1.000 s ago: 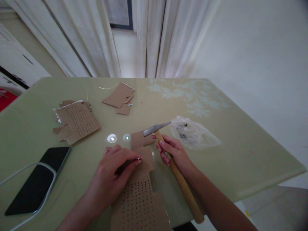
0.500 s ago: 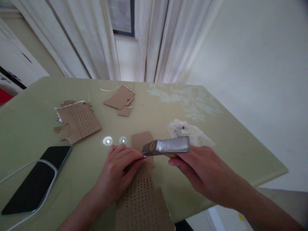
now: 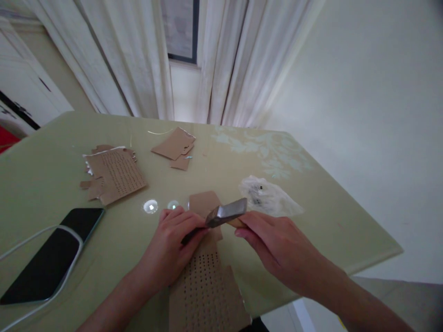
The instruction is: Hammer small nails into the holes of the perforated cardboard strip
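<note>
Head view showed the right hand (image 3: 284, 249) closed around the hammer (image 3: 226, 212), just above the table's (image 3: 328, 230) near side. The left hand (image 3: 169, 251) had its thumb and forefinger drawn together over the punched cardboard (image 3: 204, 281); the hammer covered their tips, so whether they pinched anything could not be told, nor whether metal touched skin.

With the head so near those fingertips, good work probably called for short, light taps, the striking end kept square, the fingertips held low and clear of it, and the cardboard pressed flat.

The hammer head's long axis slanted across the view, its dark end down to the left by the left fingertips, its other end up to the right. Its handle led rightward into the grip, mostly hidden. The cardboard lay lengthwise from the person toward the window (image 3: 180, 30), its rows of holes nearest the body.
</note>
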Tool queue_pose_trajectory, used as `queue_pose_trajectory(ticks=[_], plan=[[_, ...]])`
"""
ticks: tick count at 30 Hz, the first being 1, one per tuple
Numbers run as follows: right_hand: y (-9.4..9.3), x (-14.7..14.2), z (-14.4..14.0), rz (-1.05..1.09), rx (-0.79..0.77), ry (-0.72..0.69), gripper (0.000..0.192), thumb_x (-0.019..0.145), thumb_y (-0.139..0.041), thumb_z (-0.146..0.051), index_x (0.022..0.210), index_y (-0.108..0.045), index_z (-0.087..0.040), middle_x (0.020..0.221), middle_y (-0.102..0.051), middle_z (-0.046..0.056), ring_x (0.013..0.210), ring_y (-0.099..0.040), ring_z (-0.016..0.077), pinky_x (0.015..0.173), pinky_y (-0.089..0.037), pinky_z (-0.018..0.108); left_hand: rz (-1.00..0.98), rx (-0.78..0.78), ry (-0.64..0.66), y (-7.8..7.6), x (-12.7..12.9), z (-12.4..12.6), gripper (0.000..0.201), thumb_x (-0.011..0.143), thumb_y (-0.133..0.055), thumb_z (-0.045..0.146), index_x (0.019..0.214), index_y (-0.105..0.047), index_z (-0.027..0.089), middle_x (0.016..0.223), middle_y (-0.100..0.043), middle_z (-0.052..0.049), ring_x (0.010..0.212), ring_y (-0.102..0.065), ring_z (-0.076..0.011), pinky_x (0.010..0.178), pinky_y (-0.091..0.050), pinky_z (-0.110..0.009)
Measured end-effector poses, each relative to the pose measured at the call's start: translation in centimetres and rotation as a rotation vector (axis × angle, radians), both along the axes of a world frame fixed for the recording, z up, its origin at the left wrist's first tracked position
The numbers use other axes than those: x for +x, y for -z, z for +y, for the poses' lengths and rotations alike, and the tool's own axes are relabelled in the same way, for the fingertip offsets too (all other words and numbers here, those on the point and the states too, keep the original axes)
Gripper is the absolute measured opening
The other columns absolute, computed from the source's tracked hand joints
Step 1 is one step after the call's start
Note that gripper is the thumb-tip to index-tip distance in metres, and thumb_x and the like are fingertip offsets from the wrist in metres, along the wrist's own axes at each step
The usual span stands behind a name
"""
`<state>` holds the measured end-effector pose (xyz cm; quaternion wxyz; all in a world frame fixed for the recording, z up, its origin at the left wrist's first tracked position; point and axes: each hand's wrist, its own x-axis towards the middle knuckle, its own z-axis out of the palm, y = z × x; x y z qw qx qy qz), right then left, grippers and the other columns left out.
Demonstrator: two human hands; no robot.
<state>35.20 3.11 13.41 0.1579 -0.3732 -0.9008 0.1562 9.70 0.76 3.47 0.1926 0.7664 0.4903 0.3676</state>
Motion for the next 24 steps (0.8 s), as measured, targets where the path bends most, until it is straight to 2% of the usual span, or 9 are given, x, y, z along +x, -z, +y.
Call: queue_pose_trajectory(ticks=[3, 6, 9, 13, 18, 24], plan=[[-1.1, 0.2, -0.1, 0.165, 0.067, 0.062, 0.021, 0.117, -0.05, -0.029, 0.109, -0.067, -0.021, 0.086, -0.077, 0.003, 0.073, -0.071, 0.0174, 0.067, -0.048, 0.028, 0.009, 0.032, -0.032, 0.1, 0.0, -0.1, 0.018, 0.108, -0.064, 0.027, 0.103, -0.08, 0.03, 0.11, -0.078, -0.003, 0.101, -0.067, -0.0249, 0.093, -0.042, -0.044], [-1.5, 0.2, -0.2, 0.203, 0.087, 0.096, 0.022, 0.116, -0.05, -0.029, 0.102, -0.065, -0.022, 0.081, -0.075, 0.002, 0.071, -0.07, 0.017, 0.067, -0.049, 0.027, 0.053, 0.025, -0.064, 0.1, 0.0, -0.2, 0.012, 0.103, -0.073, 0.032, 0.112, -0.081, 0.031, 0.121, -0.076, -0.004, 0.111, -0.066, -0.0282, 0.099, -0.042, -0.047], [0.0, 0.0, -0.3, 0.064, 0.009, 0.056, 0.023, 0.117, -0.048, -0.029, 0.116, -0.069, -0.021, 0.099, -0.082, 0.007, 0.083, -0.076, 0.0203, 0.073, -0.053, 0.03, 0.101, -0.001, -0.056, 0.1, 0.0, -0.2, 0.03, 0.091, -0.087, 0.039, 0.119, -0.079, 0.032, 0.125, -0.077, -0.004, 0.114, -0.066, -0.0313, 0.101, -0.042, -0.049], [2.1, -0.4, -0.3, -0.107, -0.032, 0.023, 0.026, 0.118, -0.048, -0.032, 0.123, -0.071, -0.02, 0.102, -0.083, 0.009, 0.082, -0.078, 0.0229, 0.071, -0.053, 0.032, 0.117, -0.02, -0.055, 0.1, 0.0, -0.2, 0.039, 0.087, -0.091, 0.039, 0.123, -0.077, 0.032, 0.127, -0.076, -0.003, 0.117, -0.066, -0.0324, 0.102, -0.043, -0.049], [2.2, -0.6, -0.3, 0.007, -0.024, 0.063, 0.027, 0.118, -0.045, -0.029, 0.123, -0.07, -0.02, 0.104, -0.082, 0.009, 0.088, -0.077, 0.0222, 0.076, -0.055, 0.032, 0.107, -0.039, -0.061, 0.0, 0.1, -0.2, 0.042, 0.087, -0.091, 0.039, 0.125, -0.076, 0.031, 0.129, -0.074, -0.003, 0.118, -0.066, -0.0321, 0.103, -0.044, -0.049], [3.2, -0.6, -0.3, -0.133, 0.034, 0.049, 0.03, 0.12, -0.044, -0.032, 0.123, -0.071, -0.019, 0.098, -0.081, 0.01, 0.082, -0.077, 0.0246, 0.067, -0.052, 0.033, 0.095, -0.04, -0.061, 0.3, 0.1, -0.3, 0.047, 0.09, -0.089, 0.039, 0.133, -0.071, 0.031, 0.134, -0.072, -0.005, 0.123, -0.065, -0.0321, 0.106, -0.044, -0.05]])
